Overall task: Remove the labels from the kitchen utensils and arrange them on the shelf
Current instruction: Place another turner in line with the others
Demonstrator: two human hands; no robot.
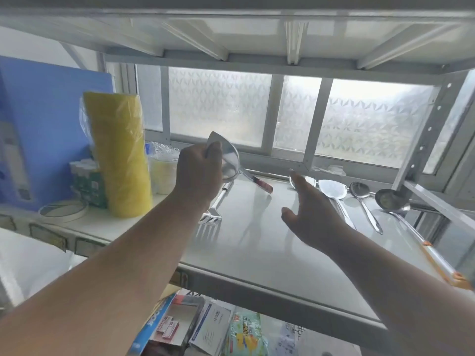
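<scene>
The left hand [199, 173] is curled round the bowl of a shiny steel ladle-like scoop [227, 160], holding it above the back of the shelf; its handle slopes down to the right, ending in a red-and-white label [263, 185] that is not yet off. The right hand [312, 214] hovers with fingers spread and relaxed, gripping nothing, just above the shelf and close to the row of utensils.

The likeliest slip, as I judge it, comes from that grip: smooth, rounded metal offers little purchase, so the scoop could twist or drop onto the slotted steel turner [214, 209] lying just below it. The spread right hand could also sweep into the neighbouring utensils and disturb their order. Setting the scoop down now would leave its label on.

The glossy white metal shelf board [257, 247] is smooth and reflective, so things may slide on it. At its left stand a large blue box [38, 129] and a tall yellow stack wrapped in clear plastic [120, 155]. On the right lie a long steel ladle with orange tags on its handle [393, 201], a flat steel skimmer [332, 189] and a steel serving spoon [359, 189]. Behind is a frosted patterned window [282, 111]; another shelf sits overhead, and cartons crowd the tier below.
</scene>
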